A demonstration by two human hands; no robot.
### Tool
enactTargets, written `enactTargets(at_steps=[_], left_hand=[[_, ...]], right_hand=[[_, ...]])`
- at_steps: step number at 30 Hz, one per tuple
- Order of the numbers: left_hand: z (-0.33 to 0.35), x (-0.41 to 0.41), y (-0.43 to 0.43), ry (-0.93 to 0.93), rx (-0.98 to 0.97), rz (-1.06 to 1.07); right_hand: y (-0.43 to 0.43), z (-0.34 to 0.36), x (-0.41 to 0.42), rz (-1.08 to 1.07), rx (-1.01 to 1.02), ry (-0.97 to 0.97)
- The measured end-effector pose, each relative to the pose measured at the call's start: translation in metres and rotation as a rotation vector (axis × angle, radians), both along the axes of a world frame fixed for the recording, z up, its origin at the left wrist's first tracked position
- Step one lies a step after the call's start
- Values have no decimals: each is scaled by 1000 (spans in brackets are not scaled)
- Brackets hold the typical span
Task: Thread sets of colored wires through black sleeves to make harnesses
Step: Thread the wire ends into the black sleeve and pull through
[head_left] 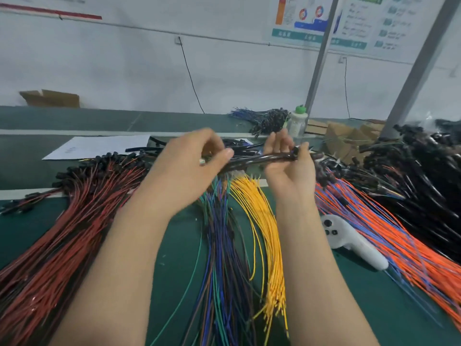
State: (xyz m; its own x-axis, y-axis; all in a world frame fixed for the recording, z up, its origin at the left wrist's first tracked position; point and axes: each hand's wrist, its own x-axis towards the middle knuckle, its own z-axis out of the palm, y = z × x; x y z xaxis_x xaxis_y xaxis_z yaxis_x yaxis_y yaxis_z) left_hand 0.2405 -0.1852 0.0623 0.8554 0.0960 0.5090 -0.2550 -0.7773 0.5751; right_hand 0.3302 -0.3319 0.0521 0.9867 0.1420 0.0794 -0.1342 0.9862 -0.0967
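Left grip point(189, 166), right grip point(289, 171) pinching black sleeve point(259, 161), green bench point(178, 245), white wall point(124, 66)

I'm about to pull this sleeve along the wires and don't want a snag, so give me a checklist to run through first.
1. Left hand grips one end of the black sleeve: ok.
2. Right hand pinches the sleeve's other end: ok.
3. Sleeve lifted off the wire piles: ok.
4. Which wire colours sit inside the sleeve: cannot tell, blurred.
5. Yellow wires lie just below the hands: ok.
6. White controller lies apart from the hands, beside the orange wires: ok.
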Motion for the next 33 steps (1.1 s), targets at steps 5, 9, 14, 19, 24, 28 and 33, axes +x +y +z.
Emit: enactTargets(at_steps=[5, 9, 14, 19, 24, 28, 33], left_hand=[[49, 43, -65, 136, -6, -300], [86, 85, -114, -31, -522, -274], [113, 129, -229, 7, -1142, -504], [110, 161, -348, 150, -1294, -798], [68, 216, -419, 374, -736, -637], [2, 242, -427, 476, -266, -554], [-26, 249, -423, 462, -427, -600]], right_hand=[[-23, 68, 6, -8, -316, -172], [-68, 85, 6, -334, -1129, -274], [-143, 70, -7, -737, -1755, -420], [-246, 73, 13, -1340, -2002, 47], [-327, 43, 77, -1223, -2185, 536], [-340, -20, 112, -829, -2287, 665], [-336, -33, 117, -1157, -2106, 721]])
